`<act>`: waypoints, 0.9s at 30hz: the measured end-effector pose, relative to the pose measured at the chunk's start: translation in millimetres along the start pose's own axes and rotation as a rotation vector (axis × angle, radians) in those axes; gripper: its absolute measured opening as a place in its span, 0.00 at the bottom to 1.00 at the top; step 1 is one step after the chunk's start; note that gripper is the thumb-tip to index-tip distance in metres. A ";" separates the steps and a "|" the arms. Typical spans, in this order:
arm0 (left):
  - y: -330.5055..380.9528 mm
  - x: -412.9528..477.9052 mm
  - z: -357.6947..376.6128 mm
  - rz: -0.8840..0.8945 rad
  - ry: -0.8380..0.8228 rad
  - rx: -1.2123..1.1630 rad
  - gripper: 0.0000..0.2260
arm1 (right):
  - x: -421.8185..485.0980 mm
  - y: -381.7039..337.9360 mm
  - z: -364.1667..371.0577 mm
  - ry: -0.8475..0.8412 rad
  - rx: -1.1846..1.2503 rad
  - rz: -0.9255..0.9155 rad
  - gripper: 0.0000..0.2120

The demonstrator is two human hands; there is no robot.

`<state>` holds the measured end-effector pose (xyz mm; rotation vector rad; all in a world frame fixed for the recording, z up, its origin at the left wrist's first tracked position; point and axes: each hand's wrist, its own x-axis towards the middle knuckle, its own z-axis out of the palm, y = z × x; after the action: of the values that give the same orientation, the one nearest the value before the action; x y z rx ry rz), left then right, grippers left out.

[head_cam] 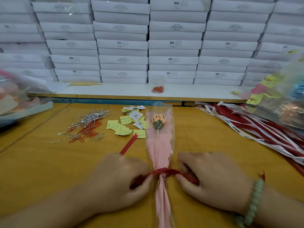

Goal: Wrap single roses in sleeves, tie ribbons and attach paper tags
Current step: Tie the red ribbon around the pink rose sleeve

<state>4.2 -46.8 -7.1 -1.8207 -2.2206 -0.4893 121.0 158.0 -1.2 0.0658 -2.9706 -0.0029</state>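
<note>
The sleeved rose [159, 150] lies flat on the table [49, 162], near the centre of the view. Its long axis runs straight away from the person: the bloom end, printed "LOVE YOU", points to the far side, and the gathered stem end points to the near edge. A red ribbon [164, 171] crosses the narrow neck of the sleeve at a right angle to that axis. The left hand [118, 183] rests just left of the neck, with its fingers curled and pinching one ribbon end. The right hand [212, 181] rests just right of the neck and pinches the other end in the same way. The sleeve passes between the two hands; the bloom lies well beyond them. One loose ribbon tail extends past the left hand toward the paper tags [125, 127]. Paper clips [88, 131] and silver twist ties [92, 116] lie further left. A pile of ribbons [263, 135] lies on the right. A bead bracelet [254, 201] sits on the right wrist.
</note>
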 end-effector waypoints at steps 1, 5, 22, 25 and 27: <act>0.1 0.9 1.3 -0.069 0.035 -0.141 0.12 | 0.5 0.2 0.7 -0.003 0.043 0.003 0.13; -2.3 6.7 4.7 -0.272 0.087 -0.753 0.09 | 5.2 2.6 0.9 -0.008 0.141 0.019 0.10; -7.6 10.6 11.9 -0.393 0.074 -1.335 0.15 | 5.5 3.9 -4.8 -0.114 0.424 0.094 0.08; -9.0 13.0 14.9 -0.373 0.050 -1.333 0.14 | 7.4 5.1 -9.2 -0.225 0.790 0.099 0.09; -10.0 13.8 17.1 -0.370 0.048 -1.341 0.13 | 8.4 5.4 -12.3 -0.305 0.990 0.077 0.08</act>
<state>-7.8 -29.3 -18.6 -1.6400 -2.3031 -2.4896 114.6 163.0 12.4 0.0753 -2.9129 1.5602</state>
